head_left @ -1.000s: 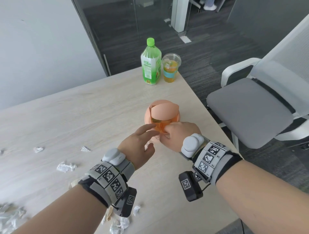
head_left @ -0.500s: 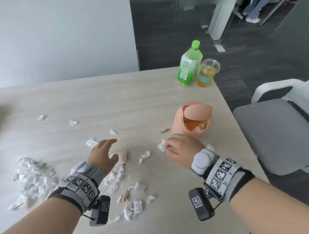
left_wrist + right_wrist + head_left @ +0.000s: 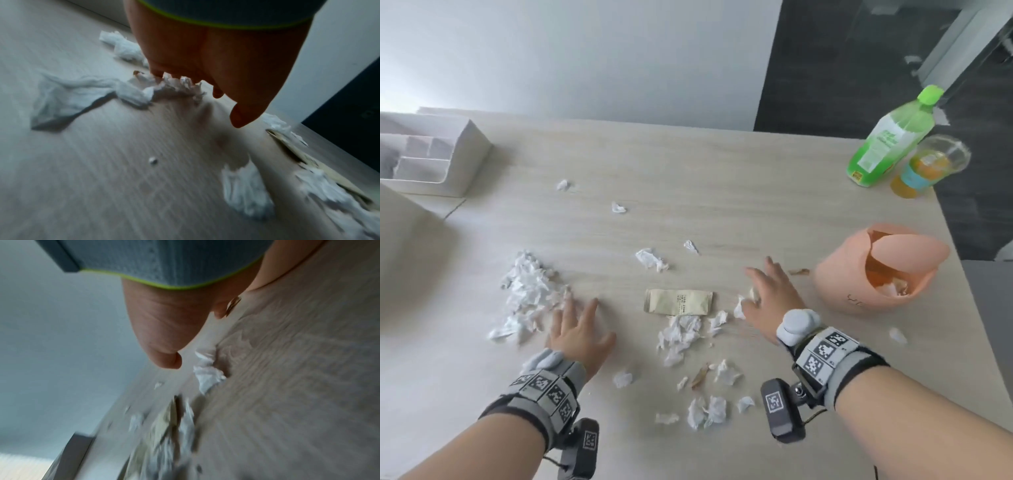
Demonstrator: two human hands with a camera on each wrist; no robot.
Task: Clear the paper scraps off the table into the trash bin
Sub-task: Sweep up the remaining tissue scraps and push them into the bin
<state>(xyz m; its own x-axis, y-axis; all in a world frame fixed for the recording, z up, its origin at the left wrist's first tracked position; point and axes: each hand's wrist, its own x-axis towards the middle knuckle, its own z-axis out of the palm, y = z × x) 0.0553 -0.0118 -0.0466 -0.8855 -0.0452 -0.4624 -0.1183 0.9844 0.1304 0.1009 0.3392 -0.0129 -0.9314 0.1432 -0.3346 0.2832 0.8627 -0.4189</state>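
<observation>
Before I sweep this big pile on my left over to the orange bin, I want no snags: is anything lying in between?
Yes. Between the big pile and the orange bin lie a beige packet, loose scraps and your right hand. The bin's lid is tipped open.

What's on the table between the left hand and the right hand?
Head view: between left hand and right hand lie a beige packet and loose white paper scraps just nearer the person.
</observation>
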